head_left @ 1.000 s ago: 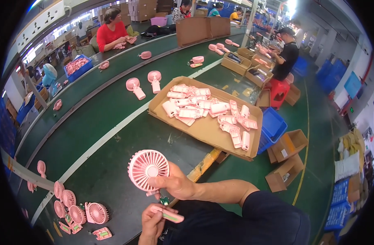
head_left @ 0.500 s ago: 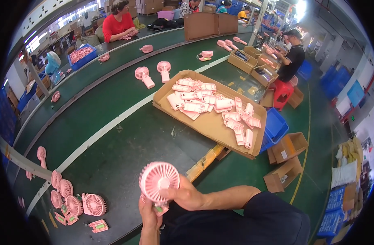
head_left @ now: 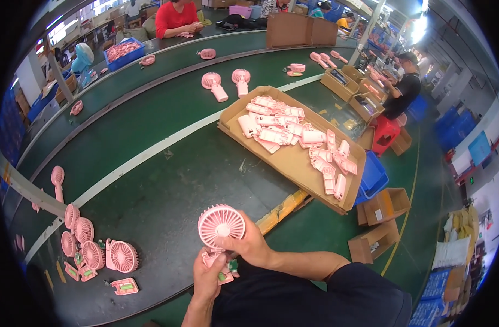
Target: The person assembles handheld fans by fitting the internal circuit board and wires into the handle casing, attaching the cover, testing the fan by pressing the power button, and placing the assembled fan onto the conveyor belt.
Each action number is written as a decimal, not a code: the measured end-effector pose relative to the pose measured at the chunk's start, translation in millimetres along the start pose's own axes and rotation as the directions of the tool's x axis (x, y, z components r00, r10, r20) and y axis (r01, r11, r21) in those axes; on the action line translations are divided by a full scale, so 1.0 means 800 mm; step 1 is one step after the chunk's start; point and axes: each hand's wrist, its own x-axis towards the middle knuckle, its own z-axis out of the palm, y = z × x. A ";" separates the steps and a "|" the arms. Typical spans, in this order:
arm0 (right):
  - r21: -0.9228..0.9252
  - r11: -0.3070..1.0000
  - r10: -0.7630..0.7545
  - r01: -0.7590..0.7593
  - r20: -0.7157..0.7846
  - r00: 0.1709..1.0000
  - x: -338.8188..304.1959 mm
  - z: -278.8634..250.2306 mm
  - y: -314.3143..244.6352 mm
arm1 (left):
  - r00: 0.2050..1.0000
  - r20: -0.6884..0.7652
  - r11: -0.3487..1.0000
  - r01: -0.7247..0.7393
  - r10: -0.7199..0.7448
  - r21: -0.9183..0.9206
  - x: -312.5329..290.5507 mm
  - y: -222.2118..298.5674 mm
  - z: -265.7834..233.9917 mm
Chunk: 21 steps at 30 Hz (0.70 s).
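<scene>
In the right hand [head_left: 254, 245]: pink fan head [head_left: 219, 219], ribbed round face turned up, pinched with thumb across its near edge and fingers curled behind. In the left hand [head_left: 206, 279], just nearer and slightly left: pink handle shell [head_left: 212, 257], pinched under the thumb, close below the fan head. At the right side of the shell, a small green circuit board [head_left: 233, 266]; lower down, a light green cylinder [head_left: 222, 276]. Cannot tell whether head and shell are joined; contact partly hidden by fingers.

Next outward, at near left on the dark green counter [head_left: 151, 212]: cluster of pink fans [head_left: 92, 254], several touching, with an open shell [head_left: 125, 286] lying just beside, green cylinder inside. To the right, yellow tape [head_left: 285, 212] along the counter edge.

Farther, right of centre: cardboard tray [head_left: 294, 165], set aslant, with a heap of pink shells [head_left: 285, 122] inside. Just right of the tray, lower: blue bin [head_left: 372, 177]; nearer, open cardboard boxes [head_left: 388, 206] on the floor.

Beyond the white line [head_left: 146, 157]: two fans with handles [head_left: 241, 77], side by side. Far left: blue basket [head_left: 131, 60] of pink parts. Far side: person in red [head_left: 176, 19]. Far right: person in black [head_left: 407, 87] by a red stool [head_left: 386, 135].
</scene>
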 end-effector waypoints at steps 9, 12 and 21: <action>0.016 0.968 0.245 -0.249 0.124 0.961 0.013 -0.009 0.039 | 0.999 -0.010 0.987 0.054 -0.053 0.151 0.003 -0.015 -0.008; -0.096 0.979 0.191 -0.177 0.151 0.970 0.020 -0.008 0.034 | 1.000 0.004 0.994 0.028 -0.028 0.106 0.000 -0.019 -0.008; -0.229 0.959 0.213 -0.165 0.204 0.956 0.018 -0.009 0.016 | 0.996 -0.057 0.972 -0.054 0.069 0.229 -0.018 -0.026 -0.009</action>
